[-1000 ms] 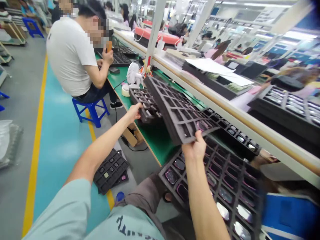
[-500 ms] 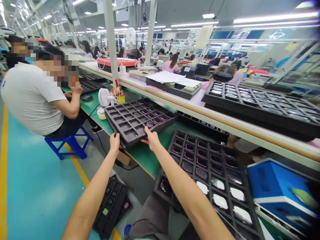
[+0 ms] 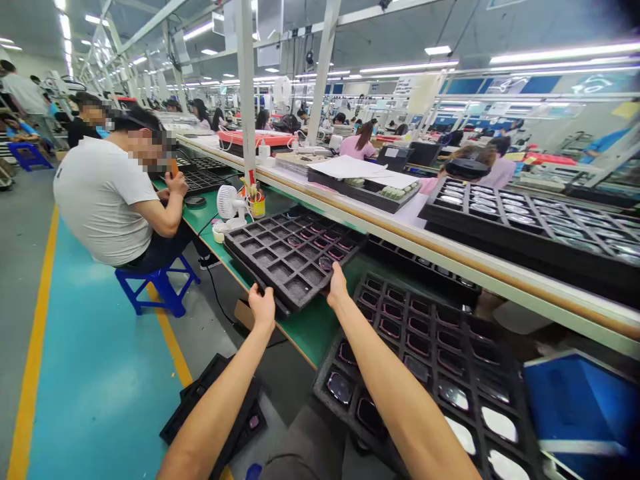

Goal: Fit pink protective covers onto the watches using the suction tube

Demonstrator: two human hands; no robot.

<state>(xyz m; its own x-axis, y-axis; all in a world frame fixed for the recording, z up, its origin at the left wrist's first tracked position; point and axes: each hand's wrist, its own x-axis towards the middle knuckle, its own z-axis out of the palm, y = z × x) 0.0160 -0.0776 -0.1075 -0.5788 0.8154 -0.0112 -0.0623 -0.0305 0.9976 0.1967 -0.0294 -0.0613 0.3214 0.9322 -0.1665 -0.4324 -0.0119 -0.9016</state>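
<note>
A black foam tray [image 3: 294, 285] with square compartments lies over the green bench, tilted in view. Dark pink-rimmed pieces fill several of its far right compartments; those on the near left hold nothing. My left hand [image 3: 263, 307] is closed on the tray's near left edge. At the near right edge, my right hand [image 3: 339, 285] grips the same tray, thumb on top, its other fingers partly hidden. Another edge shows beneath this tray, perhaps a second tray. A larger black tray [image 3: 325, 385] full of similar framed pieces lies to the right, partly behind my right forearm.
A white fan [image 3: 230, 202] and a yellow pen cup [image 3: 257, 208] stand behind the tray. Above runs a shelf [image 3: 400, 237] with more trays. A co-worker [image 3: 107, 200] sits left on a blue stool [image 3: 167, 290]. Black trays [image 3: 173, 427] lie low at left; a blue box [image 3: 575, 400] stands right.
My view has turned left, so the scene sits further right. Both hands still hold the tray, which lies a little flatter against the bench. The co-worker stays seated.
</note>
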